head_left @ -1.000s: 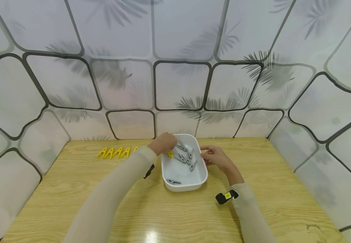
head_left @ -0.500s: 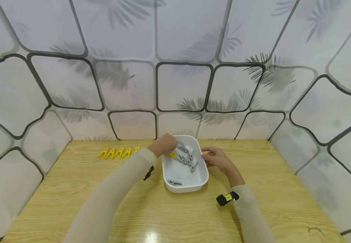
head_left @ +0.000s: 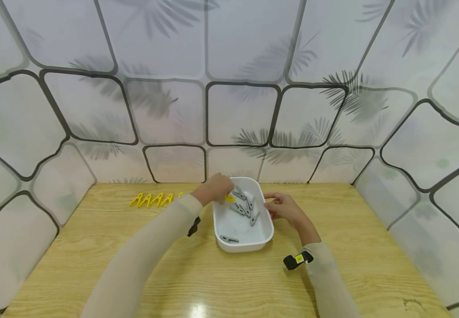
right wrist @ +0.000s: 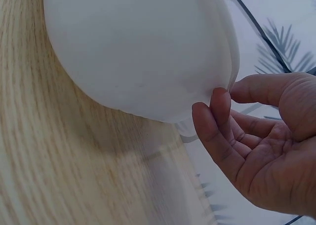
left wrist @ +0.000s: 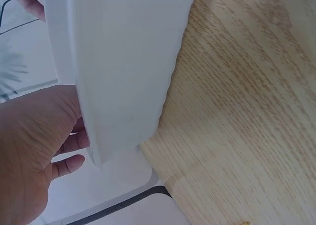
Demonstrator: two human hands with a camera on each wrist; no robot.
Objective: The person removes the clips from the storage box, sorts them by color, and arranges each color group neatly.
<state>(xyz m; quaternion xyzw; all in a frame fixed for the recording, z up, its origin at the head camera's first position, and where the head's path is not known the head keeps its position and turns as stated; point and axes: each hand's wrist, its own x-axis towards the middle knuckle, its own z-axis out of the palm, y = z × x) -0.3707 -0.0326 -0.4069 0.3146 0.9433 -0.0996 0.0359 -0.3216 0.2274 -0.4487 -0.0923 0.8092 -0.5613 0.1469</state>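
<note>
In the head view, a white plastic basin (head_left: pixel 243 247) stands on the table with several grey clothespins (head_left: pixel 246 210) on its floor. One more grey clothespin (head_left: pixel 229 239) lies at its near end. My left hand (head_left: pixel 215 187) reaches over the basin's left rim and pinches a yellow clothespin (head_left: pixel 230 198), partly hidden by the fingers. Its fingertips are behind the basin wall in the left wrist view. At the right rim, my right hand (head_left: pixel 287 207) holds the basin, the thumb at the edge and bent fingers (right wrist: pixel 212 131) against the outer wall in the right wrist view.
Left of the basin, several yellow clothespins (head_left: pixel 151 200) stand in a row near the back of the wooden table (head_left: pixel 229 282). My left sleeve hides the row's right end. A patterned wall (head_left: pixel 237 115) rises directly behind the table.
The yellow clothespin in my left hand has turned and moved slightly right over the basin, with more of it showing. My right hand stays at the rim. The head view has shifted slightly.
</note>
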